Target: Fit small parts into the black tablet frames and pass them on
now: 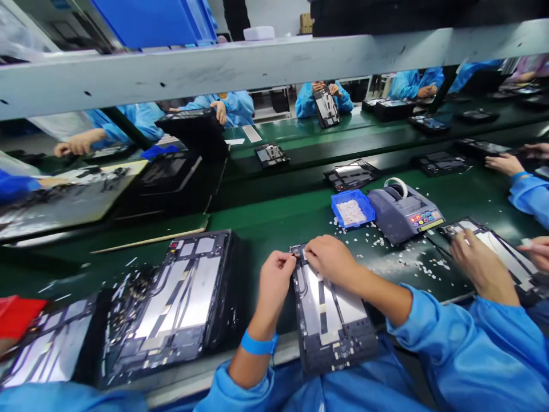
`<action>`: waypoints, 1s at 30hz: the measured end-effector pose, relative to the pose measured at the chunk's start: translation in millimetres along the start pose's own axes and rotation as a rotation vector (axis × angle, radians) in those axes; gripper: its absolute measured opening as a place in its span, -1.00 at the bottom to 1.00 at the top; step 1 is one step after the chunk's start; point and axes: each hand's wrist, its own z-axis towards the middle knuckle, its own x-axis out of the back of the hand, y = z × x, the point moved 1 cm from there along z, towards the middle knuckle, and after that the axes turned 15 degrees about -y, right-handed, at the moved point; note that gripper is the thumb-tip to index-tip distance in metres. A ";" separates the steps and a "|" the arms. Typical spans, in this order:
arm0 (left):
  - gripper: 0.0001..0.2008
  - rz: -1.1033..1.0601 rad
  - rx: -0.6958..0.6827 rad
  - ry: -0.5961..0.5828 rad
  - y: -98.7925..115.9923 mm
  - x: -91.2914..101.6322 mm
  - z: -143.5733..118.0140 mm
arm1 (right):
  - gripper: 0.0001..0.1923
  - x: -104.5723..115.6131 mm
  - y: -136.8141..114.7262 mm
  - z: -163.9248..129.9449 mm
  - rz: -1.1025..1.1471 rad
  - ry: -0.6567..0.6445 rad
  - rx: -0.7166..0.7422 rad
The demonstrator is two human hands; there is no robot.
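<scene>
- Head view: no brand, label or writing legible anywhere; the coloured buttons on the grey tape dispenser machine (403, 213) are too small to read.
- Your left hand (274, 283) has fingers pressed together, pinching at the top left corner of the open dark tablet chassis with silver panels (330, 320). Whether anything sits between the fingertips, cannot tell.
- Your right hand (332, 260) is curled, fingertips down on the same top edge, touching the chassis just beside your left.
- That chassis lies lengthwise in front of you, near end overhanging the bench edge at your lap.
- Blue wristband (258, 344) on your left wrist; blue smock sleeves on both arms.
- Stack of like chassis (180, 303) sits to your left, well apart from the one in hand.
- Small blue plastic tray of white bits (352, 209) stands just beside the dispenser, beyond your hands; white scraps litter the mat around both.
- Surface: dark green bench mat (266, 223), then a green conveyor belt (300, 134) carrying more units.
- Co-worker's hand (480, 263) on your right rests on another chassis.
- Room: assembly line, people in blue smocks opposite, grey overhead rail (257, 66), blue bin (154, 20) above.
</scene>
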 end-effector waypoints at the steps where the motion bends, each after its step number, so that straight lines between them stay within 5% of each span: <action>1: -0.84 0.023 -0.010 0.003 1.7 -0.2 -1.6 | -0.81 -4.5 -8.1 2.1 -0.005 -0.014 0.004; 11: -0.89 0.287 -0.109 0.053 18.5 -12.1 -18.4 | -0.85 -13.6 -17.6 2.4 -0.095 0.057 -0.077; 18: -0.91 0.253 -0.095 0.002 20.2 -9.1 -14.6 | -0.84 -16.1 -15.1 12.8 -0.035 0.040 0.021; 22: -0.88 0.124 -0.043 -0.015 11.6 -5.4 -7.7 | -0.83 1.7 15.3 16.7 -0.006 0.076 -0.005; 27: -0.86 -0.020 -0.006 -0.034 -2.6 -0.4 -1.6 | -0.81 46.3 89.8 9.2 -0.027 0.119 -0.509; 30: -0.84 -0.026 0.004 -0.028 -3.4 -0.2 -0.4 | -0.80 49.3 87.6 2.3 -0.038 0.092 -0.479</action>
